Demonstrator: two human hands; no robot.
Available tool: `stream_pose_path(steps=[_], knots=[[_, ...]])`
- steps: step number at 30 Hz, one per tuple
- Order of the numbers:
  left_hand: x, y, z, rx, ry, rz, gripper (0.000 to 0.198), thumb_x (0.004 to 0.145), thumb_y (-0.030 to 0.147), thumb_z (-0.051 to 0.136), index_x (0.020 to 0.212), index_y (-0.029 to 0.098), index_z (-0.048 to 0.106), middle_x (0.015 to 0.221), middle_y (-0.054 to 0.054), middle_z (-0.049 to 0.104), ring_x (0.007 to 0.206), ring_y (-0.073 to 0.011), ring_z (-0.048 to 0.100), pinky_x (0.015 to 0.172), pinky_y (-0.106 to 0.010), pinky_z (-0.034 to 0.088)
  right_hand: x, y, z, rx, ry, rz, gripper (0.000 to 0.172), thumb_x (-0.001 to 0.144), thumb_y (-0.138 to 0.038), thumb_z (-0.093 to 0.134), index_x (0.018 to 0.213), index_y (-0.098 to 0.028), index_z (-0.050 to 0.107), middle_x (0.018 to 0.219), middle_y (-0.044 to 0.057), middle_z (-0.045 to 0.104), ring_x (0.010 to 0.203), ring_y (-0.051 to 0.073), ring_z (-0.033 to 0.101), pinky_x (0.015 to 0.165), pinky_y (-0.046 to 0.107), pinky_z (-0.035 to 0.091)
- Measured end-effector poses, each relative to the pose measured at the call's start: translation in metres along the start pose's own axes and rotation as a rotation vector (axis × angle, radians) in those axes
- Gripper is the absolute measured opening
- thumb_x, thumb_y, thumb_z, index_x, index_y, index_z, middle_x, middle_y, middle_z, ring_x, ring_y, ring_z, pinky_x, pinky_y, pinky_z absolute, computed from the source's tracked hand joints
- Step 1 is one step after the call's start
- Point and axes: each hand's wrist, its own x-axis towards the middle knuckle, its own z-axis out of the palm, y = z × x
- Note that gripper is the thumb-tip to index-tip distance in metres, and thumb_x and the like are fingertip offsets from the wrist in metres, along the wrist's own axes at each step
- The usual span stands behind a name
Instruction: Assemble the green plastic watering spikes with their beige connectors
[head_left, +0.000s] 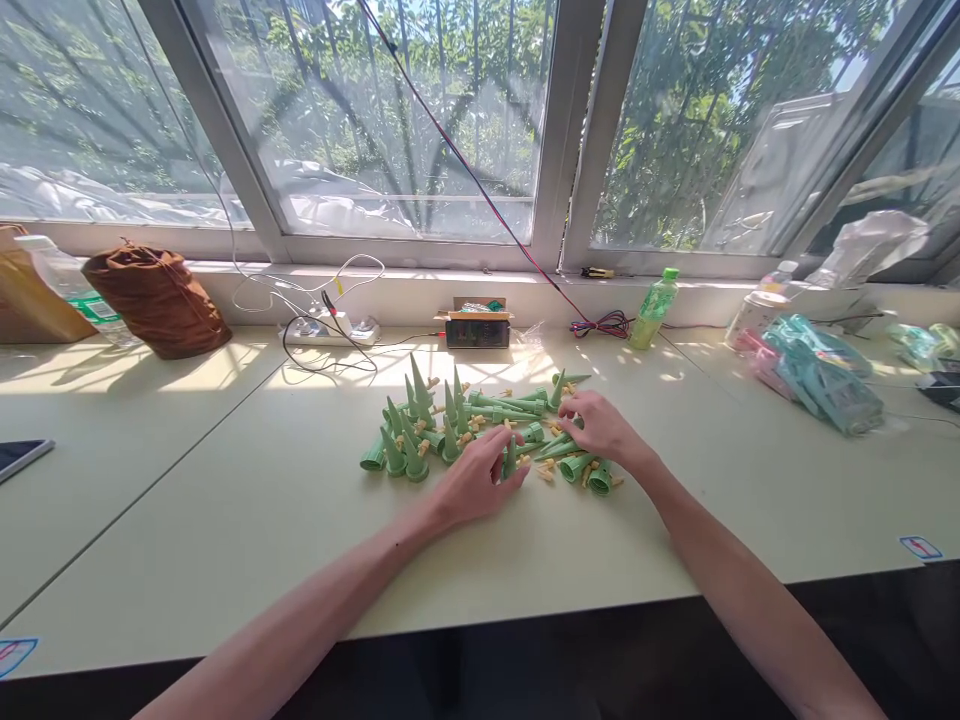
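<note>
Several green plastic cone-shaped plant watering spikes lie and stand in a pile at the middle of the table, with small yellowish valve pieces (546, 472) scattered among them. My left hand (478, 476) is at the near side of the pile, its thumb and fingers closed round an upright green watering spike (511, 458). My right hand (602, 428) reaches into the right part of the pile. Its fingers are curled down over lying spikes, and what they pinch is hidden. To the left stands a group of upright spikes (415, 458), points up.
Behind the pile, a phone (478, 334) leans on a small open box (491, 305). A power strip (330, 328) with cables is left of it; a green bottle (655, 310) is right. A brown drawstring bag (159, 302) and plastic packets (821, 375) stand further out.
</note>
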Motion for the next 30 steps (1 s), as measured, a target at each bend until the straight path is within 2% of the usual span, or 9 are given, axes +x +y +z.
stream_pose_path(steps=[6, 13, 18, 21, 24, 30], knots=[[0.000, 0.003, -0.001, 0.009, -0.027, 0.010, 0.018, 0.087, 0.022, 0.058, 0.105, 0.019, 0.053, 0.081, 0.002, 0.055, 0.054, -0.0081, 0.047, 0.057, -0.022, 0.040, 0.000, 0.003, 0.008, 0.035, 0.032, 0.014, 0.016, 0.086, -0.008, 0.060, 0.077, -0.016, 0.070, 0.080, 0.007, 0.063, 0.085, 0.022, 0.055, 0.077, 0.032, 0.043], [0.001, 0.007, -0.002, 0.046, -0.044, -0.003, 0.013, 0.092, 0.022, 0.051, 0.104, 0.018, 0.053, 0.084, 0.000, 0.059, 0.054, -0.0092, 0.046, 0.059, -0.024, 0.043, -0.002, -0.006, 0.007, 0.111, 0.204, 0.011, 0.017, 0.093, -0.018, 0.057, 0.077, -0.018, 0.063, 0.080, 0.006, 0.056, 0.085, 0.022, 0.053, 0.078, 0.035, 0.046], [0.001, 0.008, -0.002, 0.077, -0.059, 0.001, 0.014, 0.092, 0.022, 0.050, 0.105, 0.018, 0.054, 0.080, 0.000, 0.060, 0.055, -0.0110, 0.047, 0.059, -0.024, 0.043, -0.004, -0.023, 0.006, 0.294, 0.317, 0.006, 0.018, 0.097, -0.027, 0.052, 0.083, -0.020, 0.062, 0.091, 0.007, 0.053, 0.079, 0.019, 0.056, 0.069, 0.033, 0.052], [0.000, 0.008, -0.001, 0.079, -0.064, 0.006, 0.016, 0.093, 0.022, 0.049, 0.107, 0.017, 0.054, 0.077, 0.000, 0.060, 0.055, -0.0118, 0.048, 0.057, -0.024, 0.042, -0.005, -0.036, 0.006, 0.391, 0.369, -0.042, 0.019, 0.098, -0.028, 0.051, 0.083, -0.020, 0.058, 0.096, 0.008, 0.056, 0.086, 0.020, 0.060, 0.071, 0.032, 0.056], [0.000, 0.008, -0.001, 0.069, -0.069, 0.009, 0.019, 0.094, 0.022, 0.047, 0.110, 0.016, 0.054, 0.076, 0.000, 0.060, 0.055, -0.0123, 0.049, 0.057, -0.024, 0.043, -0.008, -0.047, 0.007, 0.493, 0.358, -0.039, 0.018, 0.097, -0.029, 0.052, 0.082, -0.021, 0.056, 0.097, 0.008, 0.063, 0.088, 0.020, 0.065, 0.075, 0.033, 0.059], [0.000, 0.007, -0.001, 0.034, -0.059, 0.023, 0.020, 0.096, 0.025, 0.047, 0.112, 0.017, 0.054, 0.081, -0.002, 0.064, 0.058, -0.0125, 0.052, 0.060, -0.025, 0.045, -0.012, -0.055, 0.010, 0.675, 0.288, 0.017, 0.021, 0.097, -0.033, 0.055, 0.079, -0.022, 0.053, 0.080, 0.003, 0.069, 0.064, 0.016, 0.070, 0.063, 0.030, 0.059]])
